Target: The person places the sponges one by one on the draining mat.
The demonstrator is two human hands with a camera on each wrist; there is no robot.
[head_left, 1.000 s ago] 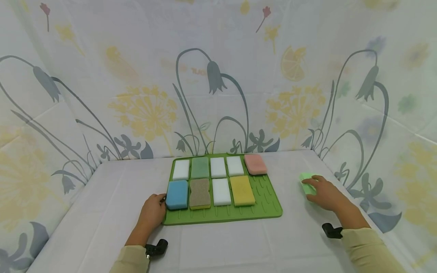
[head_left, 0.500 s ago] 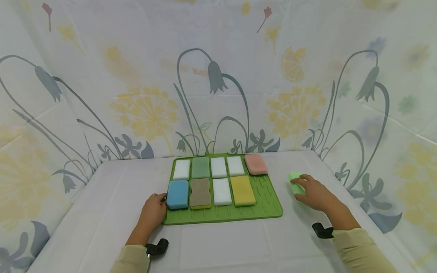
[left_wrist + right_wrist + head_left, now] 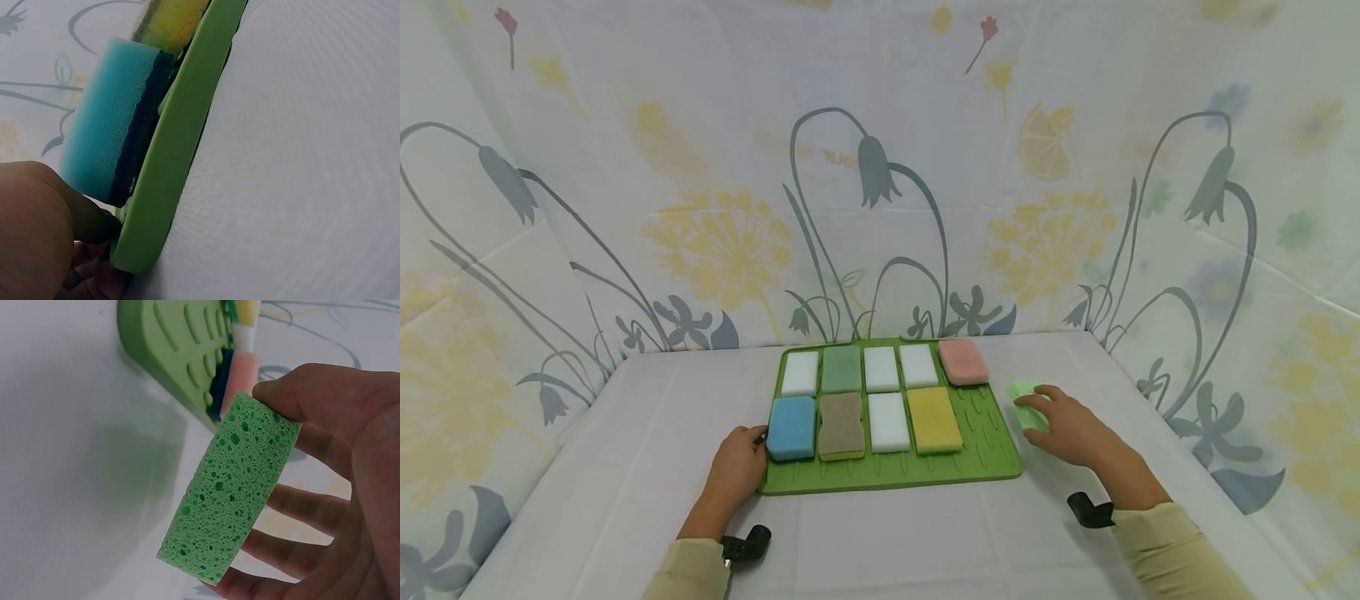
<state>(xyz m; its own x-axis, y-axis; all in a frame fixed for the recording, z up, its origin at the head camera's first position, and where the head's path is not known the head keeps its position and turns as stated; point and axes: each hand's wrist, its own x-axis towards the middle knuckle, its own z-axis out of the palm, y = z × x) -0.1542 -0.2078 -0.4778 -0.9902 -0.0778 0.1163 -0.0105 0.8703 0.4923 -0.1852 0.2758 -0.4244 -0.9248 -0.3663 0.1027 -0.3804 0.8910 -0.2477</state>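
My right hand point(image 3: 1066, 427) holds a light green porous sponge point(image 3: 228, 494) between thumb and fingers, just right of the green ridged mat point(image 3: 891, 475). In the right wrist view the sponge is lifted, its shadow falling on the white cloth. At the mat's left edge, my left hand point(image 3: 737, 465) pinches the rim with thumb and fingers, as the left wrist view shows. Beside that hand lies a blue sponge point(image 3: 791, 427) with a dark scouring layer underneath. A brown-topped sponge point(image 3: 841, 427), a white sponge point(image 3: 888, 422) and a yellow sponge point(image 3: 934, 419) continue the front row.
Along the mat's back row lie several white sponges point(image 3: 880, 368), a green sponge point(image 3: 840, 369) and, at the right corner, a pink sponge point(image 3: 963, 362). Bare ridges show at the mat's front right. A flower-printed curtain point(image 3: 880, 167) stands behind the white tablecloth point(image 3: 880, 542).
My right hand has moved left with the light green sponge, from the right side of the table toward the mat's right edge. The left hand has stayed at the mat's edge.
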